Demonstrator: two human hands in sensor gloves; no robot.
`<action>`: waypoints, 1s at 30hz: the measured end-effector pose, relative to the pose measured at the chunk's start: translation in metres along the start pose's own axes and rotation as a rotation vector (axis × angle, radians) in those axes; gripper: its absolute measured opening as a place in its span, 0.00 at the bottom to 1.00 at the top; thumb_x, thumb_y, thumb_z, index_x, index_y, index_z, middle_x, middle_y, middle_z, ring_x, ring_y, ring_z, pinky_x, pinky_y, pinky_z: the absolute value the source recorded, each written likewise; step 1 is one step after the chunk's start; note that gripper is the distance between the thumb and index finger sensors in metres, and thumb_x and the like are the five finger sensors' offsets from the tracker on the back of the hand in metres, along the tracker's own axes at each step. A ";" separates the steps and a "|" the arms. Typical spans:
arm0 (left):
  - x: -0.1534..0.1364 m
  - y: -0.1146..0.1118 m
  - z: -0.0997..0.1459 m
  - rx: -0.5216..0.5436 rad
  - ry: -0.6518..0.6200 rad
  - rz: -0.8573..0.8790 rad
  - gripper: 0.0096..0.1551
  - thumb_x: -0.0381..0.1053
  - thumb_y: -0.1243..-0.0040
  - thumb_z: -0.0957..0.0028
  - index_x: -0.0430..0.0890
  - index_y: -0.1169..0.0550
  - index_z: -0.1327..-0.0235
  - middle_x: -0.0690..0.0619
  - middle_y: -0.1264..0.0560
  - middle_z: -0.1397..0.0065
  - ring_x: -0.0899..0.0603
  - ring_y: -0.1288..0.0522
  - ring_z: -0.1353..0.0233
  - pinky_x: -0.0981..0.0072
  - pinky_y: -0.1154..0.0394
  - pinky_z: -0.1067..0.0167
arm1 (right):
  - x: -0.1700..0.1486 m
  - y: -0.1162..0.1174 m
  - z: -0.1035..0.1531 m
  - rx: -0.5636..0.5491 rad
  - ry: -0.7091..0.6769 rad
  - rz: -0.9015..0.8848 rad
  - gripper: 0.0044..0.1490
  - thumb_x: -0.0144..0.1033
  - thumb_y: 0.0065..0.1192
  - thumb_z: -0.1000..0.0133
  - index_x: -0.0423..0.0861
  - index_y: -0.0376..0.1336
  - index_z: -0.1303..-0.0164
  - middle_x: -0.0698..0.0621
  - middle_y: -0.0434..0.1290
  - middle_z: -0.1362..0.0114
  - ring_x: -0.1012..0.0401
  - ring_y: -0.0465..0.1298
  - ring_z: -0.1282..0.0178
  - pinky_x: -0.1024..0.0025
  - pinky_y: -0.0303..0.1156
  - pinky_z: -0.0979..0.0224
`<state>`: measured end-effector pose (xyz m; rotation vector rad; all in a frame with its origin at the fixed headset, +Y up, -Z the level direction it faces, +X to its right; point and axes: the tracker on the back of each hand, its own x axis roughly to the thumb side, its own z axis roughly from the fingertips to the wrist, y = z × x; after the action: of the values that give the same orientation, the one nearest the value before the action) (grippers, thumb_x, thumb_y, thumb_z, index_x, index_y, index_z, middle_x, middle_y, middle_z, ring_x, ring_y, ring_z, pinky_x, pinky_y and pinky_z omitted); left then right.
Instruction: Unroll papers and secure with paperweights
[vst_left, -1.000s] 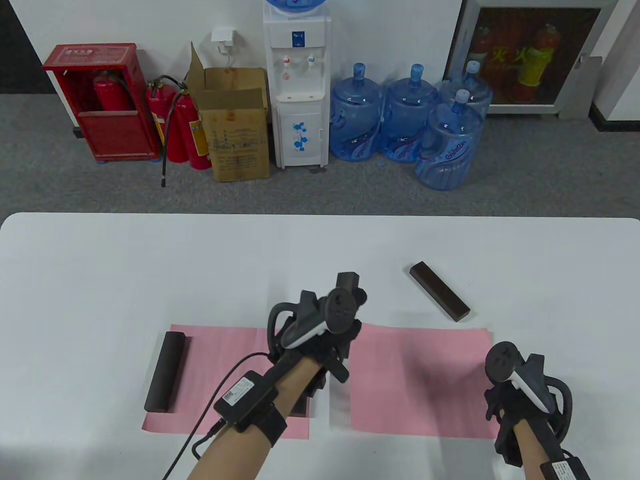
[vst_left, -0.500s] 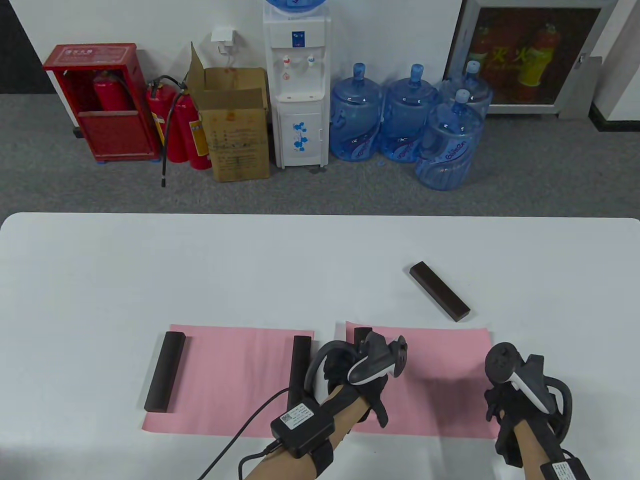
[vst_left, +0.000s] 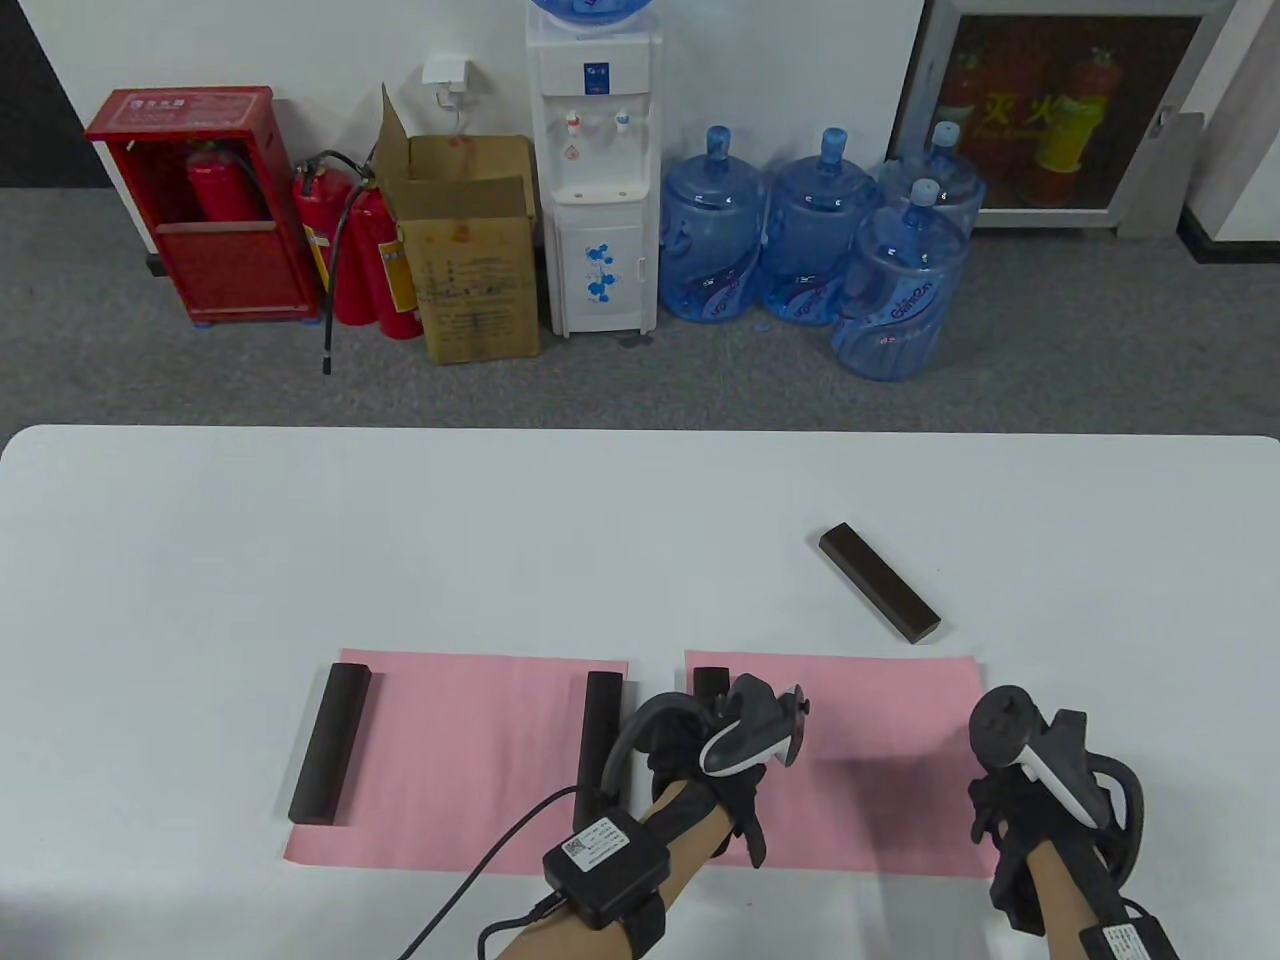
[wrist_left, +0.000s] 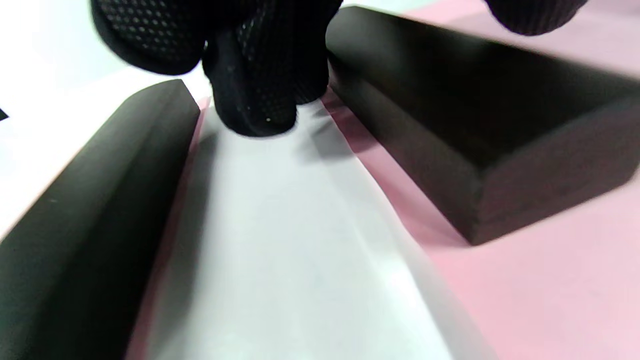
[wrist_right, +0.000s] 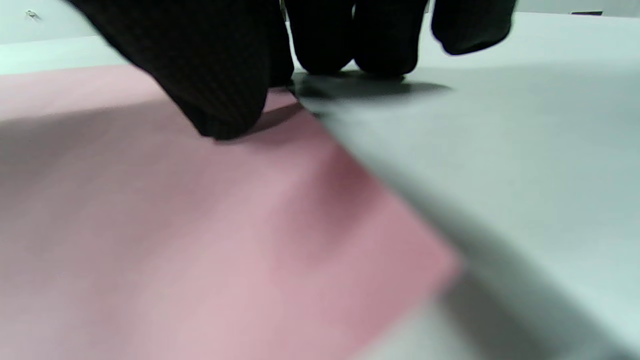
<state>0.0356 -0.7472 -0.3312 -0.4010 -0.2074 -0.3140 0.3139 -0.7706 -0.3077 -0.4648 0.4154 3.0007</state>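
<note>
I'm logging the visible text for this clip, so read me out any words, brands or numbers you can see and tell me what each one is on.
"GiantCon", as best it reads: front water jug.
Red extinguisher cabinet top strip: characters too small to read.
Cardboard box: print too blurred.
Water dispenser badge: unreadable.
Wrist box on the left hand: sticker too small.
Wall cabinet: yellow characters blurred.

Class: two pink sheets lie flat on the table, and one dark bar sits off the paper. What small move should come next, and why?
Probably the left hand should let go and fetch the loose paperweight. The left sheet carries a bar at each end, but the right sheet has only one bar at its left edge, while the right hand holds down its right edge.
</note>
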 end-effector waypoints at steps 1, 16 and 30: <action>-0.006 0.002 0.003 0.018 -0.016 0.015 0.44 0.72 0.53 0.50 0.72 0.54 0.22 0.43 0.35 0.17 0.37 0.25 0.28 0.39 0.32 0.32 | 0.000 0.000 0.000 0.000 0.000 0.000 0.38 0.38 0.71 0.52 0.50 0.63 0.28 0.45 0.55 0.18 0.43 0.59 0.18 0.38 0.57 0.21; -0.249 -0.073 0.060 0.309 0.140 0.389 0.40 0.69 0.52 0.48 0.69 0.44 0.20 0.44 0.39 0.13 0.32 0.33 0.20 0.34 0.36 0.29 | -0.001 0.000 0.000 0.003 -0.001 -0.013 0.38 0.38 0.71 0.52 0.50 0.62 0.28 0.45 0.54 0.18 0.43 0.59 0.18 0.38 0.57 0.21; -0.257 -0.101 0.066 0.306 0.096 0.343 0.40 0.70 0.52 0.48 0.69 0.45 0.20 0.43 0.42 0.12 0.31 0.36 0.18 0.34 0.38 0.27 | -0.002 -0.003 -0.002 0.115 0.048 -0.031 0.44 0.44 0.72 0.53 0.52 0.59 0.25 0.47 0.50 0.16 0.42 0.55 0.17 0.38 0.54 0.21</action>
<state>-0.2471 -0.7420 -0.3025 -0.1131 -0.0878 0.0384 0.3167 -0.7684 -0.3097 -0.5288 0.5753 2.9214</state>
